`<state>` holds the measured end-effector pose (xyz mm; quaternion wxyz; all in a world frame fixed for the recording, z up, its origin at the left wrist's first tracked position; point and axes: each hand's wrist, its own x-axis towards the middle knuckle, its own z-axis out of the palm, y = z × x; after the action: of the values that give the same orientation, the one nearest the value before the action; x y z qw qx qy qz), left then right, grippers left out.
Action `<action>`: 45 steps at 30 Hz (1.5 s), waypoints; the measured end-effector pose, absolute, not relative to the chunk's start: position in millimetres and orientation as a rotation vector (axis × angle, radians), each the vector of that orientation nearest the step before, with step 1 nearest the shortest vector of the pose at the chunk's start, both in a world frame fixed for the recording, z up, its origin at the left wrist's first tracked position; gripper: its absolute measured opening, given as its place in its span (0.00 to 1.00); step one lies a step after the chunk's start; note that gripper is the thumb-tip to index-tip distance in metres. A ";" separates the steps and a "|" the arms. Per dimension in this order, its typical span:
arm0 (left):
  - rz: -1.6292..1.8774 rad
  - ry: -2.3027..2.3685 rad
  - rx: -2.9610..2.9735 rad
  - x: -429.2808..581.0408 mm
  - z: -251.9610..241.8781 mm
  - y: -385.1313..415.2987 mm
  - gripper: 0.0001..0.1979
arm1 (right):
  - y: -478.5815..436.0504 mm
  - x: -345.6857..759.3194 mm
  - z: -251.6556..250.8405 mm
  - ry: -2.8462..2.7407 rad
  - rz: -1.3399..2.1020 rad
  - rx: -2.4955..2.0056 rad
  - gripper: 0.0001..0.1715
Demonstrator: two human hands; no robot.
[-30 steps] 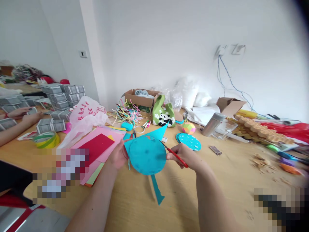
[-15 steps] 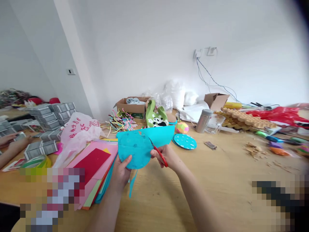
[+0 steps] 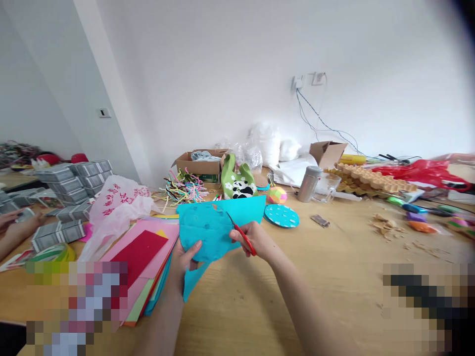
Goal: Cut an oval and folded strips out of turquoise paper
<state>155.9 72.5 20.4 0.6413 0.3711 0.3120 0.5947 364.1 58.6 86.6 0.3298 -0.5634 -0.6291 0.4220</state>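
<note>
Between hands: blue paper point(image 3: 208, 230), right hand point(image 3: 256, 241) scissors point(image 3: 241, 234) cutting.

Stack point(image 3: 143, 249) left of sheet point(image 3: 208, 228), perhaps touching

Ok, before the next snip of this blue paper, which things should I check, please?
1. Left hand grips paper: ok.
2. Right hand holds scissors: ok.
3. Left fingers apart from blades: ok.
4. Blades lie over the paper: ok.
5. Drawn cut line visible: cannot tell.
</note>
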 end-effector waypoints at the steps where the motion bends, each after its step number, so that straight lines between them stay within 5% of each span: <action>1: 1.363 0.712 0.842 156.6 21.6 72.4 0.44 | 58.5 364.0 86.9 -1.646 1.091 -1.487 0.38; 45: 1.306 0.667 0.855 157.2 25.3 69.0 0.43 | 57.4 384.2 92.9 -1.862 0.876 -1.552 0.40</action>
<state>157.2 69.0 25.3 0.6611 0.3779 0.2948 0.5773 384.2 57.4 92.9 0.2783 -0.5783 -0.6939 0.3265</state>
